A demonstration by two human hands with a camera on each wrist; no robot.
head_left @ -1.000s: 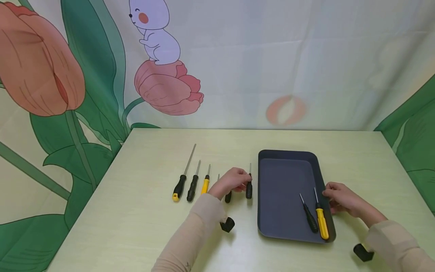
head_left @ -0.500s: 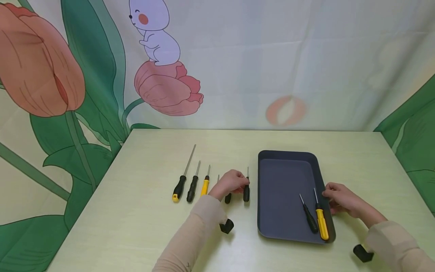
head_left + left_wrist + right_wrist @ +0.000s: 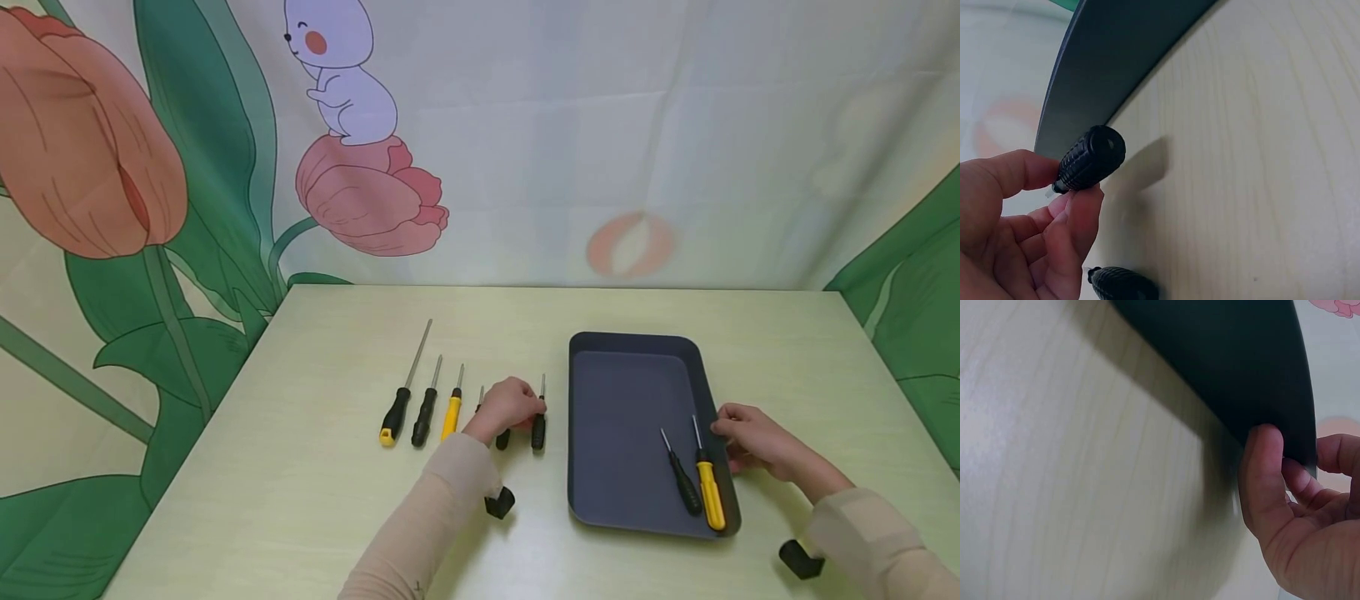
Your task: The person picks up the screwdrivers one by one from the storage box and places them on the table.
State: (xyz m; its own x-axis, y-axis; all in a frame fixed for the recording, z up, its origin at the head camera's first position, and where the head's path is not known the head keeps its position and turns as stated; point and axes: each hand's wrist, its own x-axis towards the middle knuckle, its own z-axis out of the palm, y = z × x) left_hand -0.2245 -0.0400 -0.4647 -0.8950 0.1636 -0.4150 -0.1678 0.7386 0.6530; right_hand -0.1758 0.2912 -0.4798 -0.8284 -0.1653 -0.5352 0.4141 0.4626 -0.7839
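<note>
Between thumb and fingers, my left hand (image 3: 508, 408) pinches a small black-handled screwdriver (image 3: 538, 432), its shaft pointing away from me. In the left wrist view the ribbed black handle (image 3: 1092, 156) is held just above the table, beside the tray's wall. The dark grey tray (image 3: 622, 450) lies to the right of it. My right hand (image 3: 761, 442) grips the tray's right rim, thumb on one side and fingers on the other. Inside the tray rest a black screwdriver (image 3: 682, 479) and a yellow one (image 3: 711, 492).
Left of my left hand a row of screwdrivers lies on the table: a long black-and-yellow one (image 3: 396, 417), a black one (image 3: 424, 417), a yellow one (image 3: 452, 415). Another black handle (image 3: 503, 438) shows beside the wrist; one more is mostly hidden. A printed curtain (image 3: 525, 167) hangs behind.
My left hand has moved slightly left and toward me with the small black screwdriver, away from the tray's left edge. The right hand and tray stay put.
</note>
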